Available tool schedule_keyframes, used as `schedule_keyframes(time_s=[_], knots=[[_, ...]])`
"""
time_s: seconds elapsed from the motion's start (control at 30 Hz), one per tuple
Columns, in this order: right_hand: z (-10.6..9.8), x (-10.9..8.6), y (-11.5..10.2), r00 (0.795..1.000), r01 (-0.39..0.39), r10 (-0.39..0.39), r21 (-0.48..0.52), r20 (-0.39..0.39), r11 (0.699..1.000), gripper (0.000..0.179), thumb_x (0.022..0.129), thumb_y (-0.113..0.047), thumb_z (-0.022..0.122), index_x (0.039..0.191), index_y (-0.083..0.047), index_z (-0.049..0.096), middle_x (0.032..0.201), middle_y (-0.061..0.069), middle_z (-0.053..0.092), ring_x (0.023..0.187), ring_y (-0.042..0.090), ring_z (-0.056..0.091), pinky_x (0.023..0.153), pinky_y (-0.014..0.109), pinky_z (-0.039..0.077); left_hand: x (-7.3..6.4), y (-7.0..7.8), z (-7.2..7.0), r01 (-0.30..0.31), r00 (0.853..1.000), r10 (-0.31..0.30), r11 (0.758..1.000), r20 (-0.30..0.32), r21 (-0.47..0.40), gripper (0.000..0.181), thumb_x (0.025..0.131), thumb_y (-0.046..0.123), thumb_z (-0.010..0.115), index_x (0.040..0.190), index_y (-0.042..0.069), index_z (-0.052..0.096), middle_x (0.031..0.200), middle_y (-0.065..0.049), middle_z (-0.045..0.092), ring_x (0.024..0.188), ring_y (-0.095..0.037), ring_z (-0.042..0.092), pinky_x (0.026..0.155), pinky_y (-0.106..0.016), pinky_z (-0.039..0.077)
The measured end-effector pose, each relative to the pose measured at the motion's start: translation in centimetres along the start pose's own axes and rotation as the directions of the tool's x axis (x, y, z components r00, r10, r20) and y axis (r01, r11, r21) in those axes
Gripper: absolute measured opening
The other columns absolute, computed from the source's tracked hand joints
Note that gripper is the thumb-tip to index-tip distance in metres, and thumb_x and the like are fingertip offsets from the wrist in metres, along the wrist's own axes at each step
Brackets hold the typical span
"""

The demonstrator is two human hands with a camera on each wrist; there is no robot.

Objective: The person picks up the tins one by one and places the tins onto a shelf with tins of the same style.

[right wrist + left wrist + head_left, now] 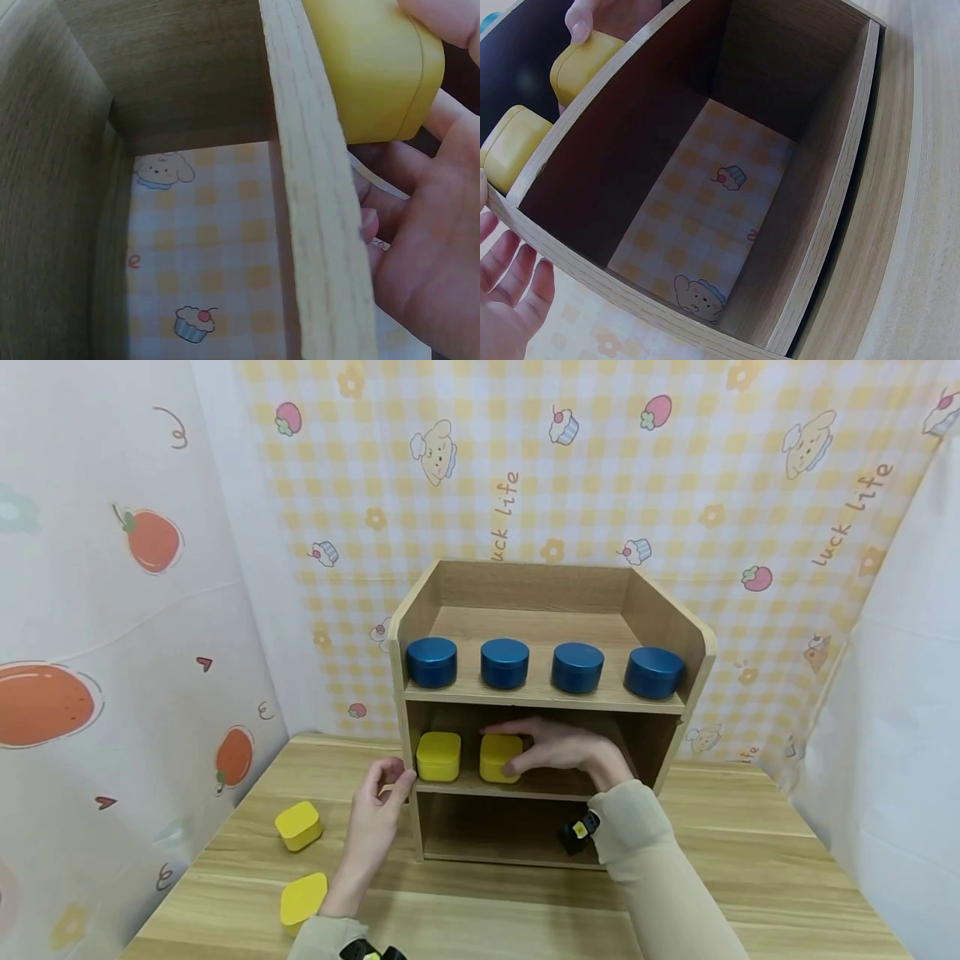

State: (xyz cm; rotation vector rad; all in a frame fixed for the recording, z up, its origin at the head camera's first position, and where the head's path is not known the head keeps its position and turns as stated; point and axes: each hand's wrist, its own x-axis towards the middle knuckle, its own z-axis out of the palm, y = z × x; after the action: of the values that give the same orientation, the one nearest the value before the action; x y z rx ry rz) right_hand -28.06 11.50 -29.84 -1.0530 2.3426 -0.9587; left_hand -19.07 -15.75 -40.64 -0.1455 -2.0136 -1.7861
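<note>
My right hand [558,747] reaches into the middle level of a wooden shelf unit [510,700] and holds a yellow box [498,758] between thumb and fingers. In the right wrist view that yellow box [375,71] appears beyond the shelf board's front edge, the thumb on one face. Left of it on the same level stands another yellow box [438,757]. My left hand [375,810] is at the unit's left side panel, fingers loosely bent. In the left wrist view its fingers [517,270] lie along the panel's outside; whether they press it I cannot tell.
Several blue round tins [505,663] stand in a row along the front of the top level. Two more yellow boxes, one farther back [298,825] and one nearer [303,900], lie on the wooden table [480,902] at the left. A patterned curtain [555,460] hangs behind.
</note>
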Motion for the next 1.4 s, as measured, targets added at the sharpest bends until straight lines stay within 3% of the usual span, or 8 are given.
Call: schedule_keyframes(time_s=[0.3, 0.5, 0.77, 0.97, 1.23, 1.4], knots=[[-0.1, 0.3, 0.2, 0.999, 0.018, -0.019, 0.031, 0.031, 0.999, 0.069, 0.084, -0.036, 0.069, 0.147, -0.022, 0.045, 0.150, 0.005, 0.039, 0.133, 0.024, 0.038, 0.107, 0.049, 0.033, 0.0, 0.0, 0.0, -0.009, 1.000, 0.009, 1.000, -0.002, 0.007, 0.025, 0.097, 0.020, 0.063, 0.111, 0.000, 0.056, 0.103, -0.012, 0.055, 0.095, -0.015, 0.054, 0.077, -0.019, 0.049], [-0.1, 0.0, 0.3, 0.999, 0.016, -0.017, 0.041, 0.029, 0.999, 0.075, 0.086, -0.038, 0.072, 0.152, -0.030, 0.036, 0.154, 0.005, 0.032, 0.136, 0.025, 0.033, 0.109, 0.049, 0.031, 0.0, -0.1, 0.0, 0.009, 1.000, -0.009, 1.000, 0.006, 0.005, 0.025, 0.097, 0.022, 0.064, 0.111, 0.002, 0.057, 0.104, -0.011, 0.055, 0.096, -0.017, 0.054, 0.078, -0.020, 0.050], [0.1, -1.1, -0.7, 0.997, -0.034, 0.031, -0.036, -0.069, 0.999, 0.082, 0.084, -0.044, 0.075, 0.153, -0.028, 0.033, 0.155, 0.003, 0.031, 0.128, 0.025, 0.041, 0.103, 0.044, 0.039, 0.0, 0.1, -0.1, 0.005, 1.000, -0.006, 1.000, 0.007, 0.015, 0.025, 0.098, 0.021, 0.063, 0.112, 0.001, 0.056, 0.104, -0.012, 0.055, 0.096, -0.016, 0.053, 0.077, -0.019, 0.049], [1.0, -3.2, -2.0, 0.971, -0.096, 0.059, -0.149, -0.231, 0.984, 0.077, 0.086, -0.057, 0.068, 0.151, -0.033, 0.035, 0.153, 0.002, 0.034, 0.135, 0.027, 0.037, 0.108, 0.049, 0.034, -0.1, 0.1, 0.0, -0.009, 1.000, 0.009, 1.000, -0.003, 0.024, 0.025, 0.098, 0.020, 0.063, 0.112, 0.001, 0.056, 0.103, -0.012, 0.055, 0.095, -0.016, 0.054, 0.076, -0.018, 0.049], [2.2, -6.9, -3.4, 0.934, -0.009, -0.068, -0.213, -0.351, 0.977, 0.067, 0.089, -0.055, 0.064, 0.147, -0.027, 0.044, 0.148, -0.002, 0.042, 0.133, 0.021, 0.042, 0.105, 0.048, 0.039, -0.1, 0.1, 0.1, -0.014, 1.000, 0.013, 1.000, 0.004, 0.020, 0.024, 0.098, 0.018, 0.062, 0.113, 0.000, 0.056, 0.105, -0.011, 0.055, 0.095, -0.014, 0.054, 0.076, -0.018, 0.049], [2.7, -9.3, -3.6, 0.891, 0.054, -0.143, -0.213, -0.431, 0.976, 0.058, 0.091, -0.044, 0.067, 0.143, -0.028, 0.047, 0.141, -0.004, 0.049, 0.126, 0.021, 0.048, 0.097, 0.047, 0.046, 0.0, 0.0, 0.1, -0.006, 1.000, 0.006, 1.000, 0.004, 0.012, 0.025, 0.098, 0.019, 0.063, 0.112, 0.000, 0.056, 0.104, -0.012, 0.055, 0.095, -0.015, 0.054, 0.076, -0.019, 0.049]])
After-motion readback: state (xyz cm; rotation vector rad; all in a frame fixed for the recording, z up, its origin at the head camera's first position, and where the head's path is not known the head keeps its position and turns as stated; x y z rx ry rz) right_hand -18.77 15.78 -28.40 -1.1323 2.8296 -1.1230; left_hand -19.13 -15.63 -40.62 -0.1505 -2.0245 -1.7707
